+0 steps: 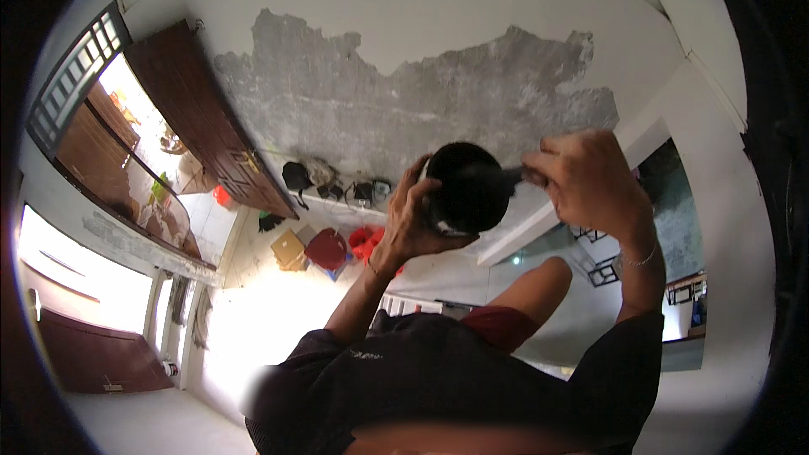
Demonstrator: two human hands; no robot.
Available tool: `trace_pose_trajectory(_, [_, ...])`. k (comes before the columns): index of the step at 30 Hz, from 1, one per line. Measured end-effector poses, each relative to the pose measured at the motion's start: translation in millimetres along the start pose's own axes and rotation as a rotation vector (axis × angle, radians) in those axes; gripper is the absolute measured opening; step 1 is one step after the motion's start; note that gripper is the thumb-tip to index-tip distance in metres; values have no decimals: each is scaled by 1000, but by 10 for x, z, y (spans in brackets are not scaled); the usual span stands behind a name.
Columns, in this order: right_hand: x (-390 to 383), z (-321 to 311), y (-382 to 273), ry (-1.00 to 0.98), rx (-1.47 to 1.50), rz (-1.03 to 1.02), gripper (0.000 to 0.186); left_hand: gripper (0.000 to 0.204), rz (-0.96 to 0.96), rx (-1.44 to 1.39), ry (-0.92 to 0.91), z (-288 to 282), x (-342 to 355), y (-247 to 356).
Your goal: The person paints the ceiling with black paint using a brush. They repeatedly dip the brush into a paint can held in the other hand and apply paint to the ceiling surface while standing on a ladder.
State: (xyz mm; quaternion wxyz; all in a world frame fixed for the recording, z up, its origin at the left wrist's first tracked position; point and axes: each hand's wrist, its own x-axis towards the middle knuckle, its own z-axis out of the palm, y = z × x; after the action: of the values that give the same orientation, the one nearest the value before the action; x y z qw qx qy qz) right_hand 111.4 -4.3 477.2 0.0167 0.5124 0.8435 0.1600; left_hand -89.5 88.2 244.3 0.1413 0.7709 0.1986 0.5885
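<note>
In front of my chest, my left hand (410, 226) grips the side of a round black container (466, 198), thumb and fingers spread around its left and lower edge. A pale patch shows low on its outer side. The inside looks dark, and I cannot make out any contents. My right hand (590, 179) is closed at the container's right side, pinching a dark slim tool (509, 179). The tool's end lies at the container's right edge; its kind is blurred.
Ahead stands a white wall with a bare grey patch (354, 97). Several black items (297, 175) lie along its foot. Lower left are a cardboard box (289, 250), a dark red round thing (327, 248) and red bags (366, 240). A brown wooden door (211, 118) stands open at left.
</note>
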Motion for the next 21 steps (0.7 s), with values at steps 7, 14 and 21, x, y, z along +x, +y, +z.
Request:
trace_pose_trajectory(7, [-92,14,66,69,64,19,16,107,-18,19,50,-4,-9,7])
trace_pose_trajectory(14, [-188,424,226,455,369,184,20,106,-209,41,209,-168,-152,-77])
trace_pose_trajectory(21, [781,-36,395,1249,146,232,17,106,-253,204,172,-390,-220,-49])
